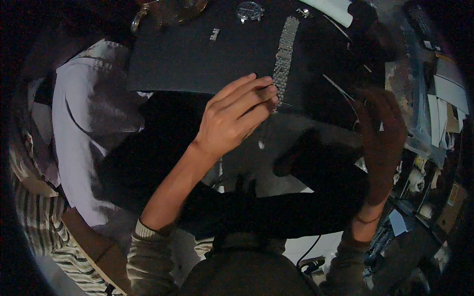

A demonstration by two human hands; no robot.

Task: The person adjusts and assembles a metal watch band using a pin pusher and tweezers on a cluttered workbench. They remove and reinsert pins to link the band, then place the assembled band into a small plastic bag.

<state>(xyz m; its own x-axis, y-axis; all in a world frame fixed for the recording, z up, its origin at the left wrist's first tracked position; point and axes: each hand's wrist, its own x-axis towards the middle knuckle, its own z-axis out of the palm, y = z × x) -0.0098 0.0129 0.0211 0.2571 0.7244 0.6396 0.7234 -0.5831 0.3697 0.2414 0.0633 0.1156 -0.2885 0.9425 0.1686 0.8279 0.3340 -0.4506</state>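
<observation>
A metal watch bracelet (285, 55) lies lengthwise on the dark work surface (166, 63). At its near end, the fingertips of my left hand (237, 111) touch the links; whether they grip them is unclear. My right hand (381, 125) is in deep shadow at the right, its fingers near a pair of thin metal tweezers (339, 88); its hold cannot be made out. Beyond the bracelet's far end lies a small metal piece (304, 13). A watch head (250, 12) without a bracelet rests at the far edge. Several small joined links (214, 34) lie left of the bracelet.
A glass dish (174, 11) stands at the far left of the surface. Thin metal tools (337, 27) lie at the far right. Light cloth (74, 129) hangs at the left. Papers (450, 92) and shelves with mixed items line the right side.
</observation>
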